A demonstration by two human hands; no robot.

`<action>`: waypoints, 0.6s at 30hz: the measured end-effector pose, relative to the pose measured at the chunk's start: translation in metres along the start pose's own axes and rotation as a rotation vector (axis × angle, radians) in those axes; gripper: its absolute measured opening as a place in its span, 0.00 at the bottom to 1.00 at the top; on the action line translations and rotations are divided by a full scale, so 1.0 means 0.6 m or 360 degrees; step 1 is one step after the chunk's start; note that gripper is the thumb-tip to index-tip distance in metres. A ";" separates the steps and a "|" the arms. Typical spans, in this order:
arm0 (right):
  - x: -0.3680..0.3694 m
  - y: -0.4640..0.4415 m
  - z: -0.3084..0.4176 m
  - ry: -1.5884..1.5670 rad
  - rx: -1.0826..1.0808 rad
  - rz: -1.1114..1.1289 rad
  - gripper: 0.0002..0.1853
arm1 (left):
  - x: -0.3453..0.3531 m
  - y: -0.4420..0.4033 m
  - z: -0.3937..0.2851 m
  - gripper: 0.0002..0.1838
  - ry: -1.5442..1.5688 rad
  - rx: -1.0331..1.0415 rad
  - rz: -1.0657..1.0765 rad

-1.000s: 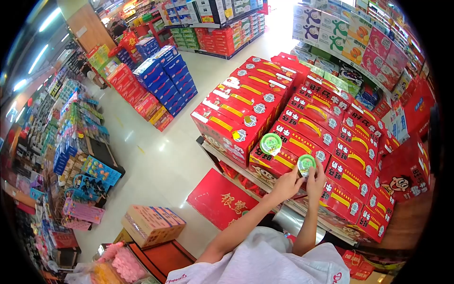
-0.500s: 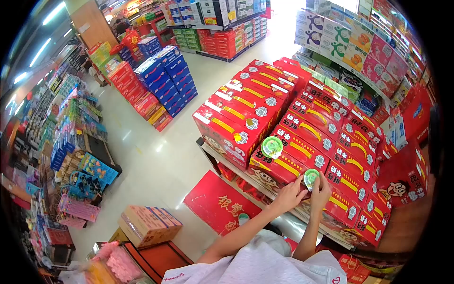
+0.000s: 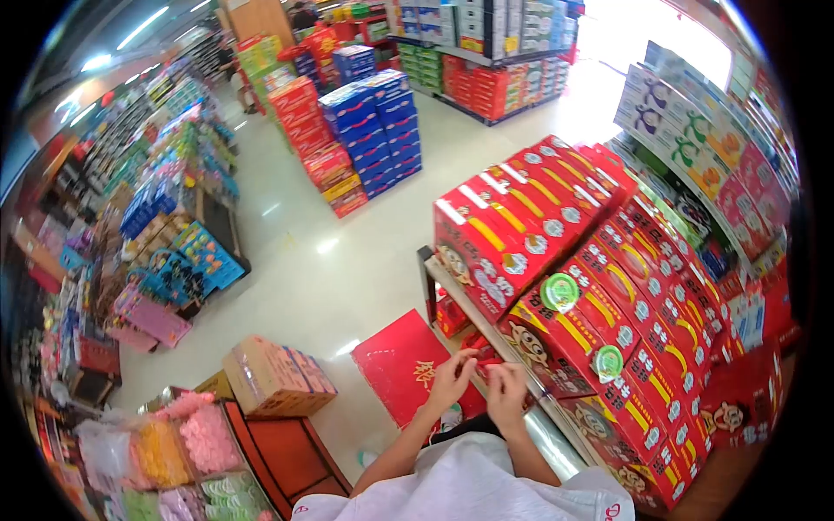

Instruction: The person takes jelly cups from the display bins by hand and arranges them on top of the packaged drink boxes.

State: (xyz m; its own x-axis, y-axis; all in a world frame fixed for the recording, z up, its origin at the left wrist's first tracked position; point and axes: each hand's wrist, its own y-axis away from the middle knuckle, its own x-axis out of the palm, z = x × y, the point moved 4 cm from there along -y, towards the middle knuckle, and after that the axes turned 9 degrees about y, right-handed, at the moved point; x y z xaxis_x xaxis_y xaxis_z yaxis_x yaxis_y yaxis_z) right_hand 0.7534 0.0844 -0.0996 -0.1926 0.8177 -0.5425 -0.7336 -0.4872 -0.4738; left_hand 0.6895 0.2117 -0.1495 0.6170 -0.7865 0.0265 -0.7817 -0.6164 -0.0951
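My left hand (image 3: pixel 452 380) and my right hand (image 3: pixel 507 392) are close together in front of my body, beside the shelf edge. The fingertips of both are pinched; what is between them, if anything, is too small to make out. To the right, a cup with a green lid (image 3: pixel 607 363) rests on the red milk boxes (image 3: pixel 569 326), apart from my hands. A second green-lidded cup (image 3: pixel 560 293) sits farther back on the same boxes.
A shelf edge (image 3: pixel 486 323) runs along the front of the stacked boxes. A red sheet (image 3: pixel 395 356) lies on the floor below. To the left are a cardboard box (image 3: pixel 274 378) and bags of pink goods (image 3: pixel 208 437). Blue boxes (image 3: pixel 369 130) stand stacked across the aisle.
Both hands have let go of the nearer green-lidded cup, which stays on the boxes. They have moved left and down, off the boxes, and the view has shifted.
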 end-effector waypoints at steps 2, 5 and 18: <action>0.063 0.006 0.036 -0.0241 -0.0102 0.0287 0.06 | -0.057 0.015 -0.005 0.12 0.0046 0.0120 -0.0236; 0.121 0.018 0.086 -0.0395 -0.0104 0.0688 0.07 | -0.135 0.061 0.012 0.12 0.0025 0.0020 -0.0523; 0.329 0.147 0.232 -0.0603 -0.0541 0.1401 0.07 | -0.357 0.290 0.034 0.14 -0.0062 -0.0121 -0.1394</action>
State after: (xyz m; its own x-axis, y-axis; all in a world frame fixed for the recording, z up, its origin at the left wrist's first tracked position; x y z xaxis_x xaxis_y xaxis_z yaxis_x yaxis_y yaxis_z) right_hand 0.5598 0.2455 -0.1521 -0.8121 0.1415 -0.5661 -0.0191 -0.9761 -0.2165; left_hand 0.4232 0.2737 -0.1921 0.9993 -0.0286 0.0246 -0.0289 -0.9995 0.0100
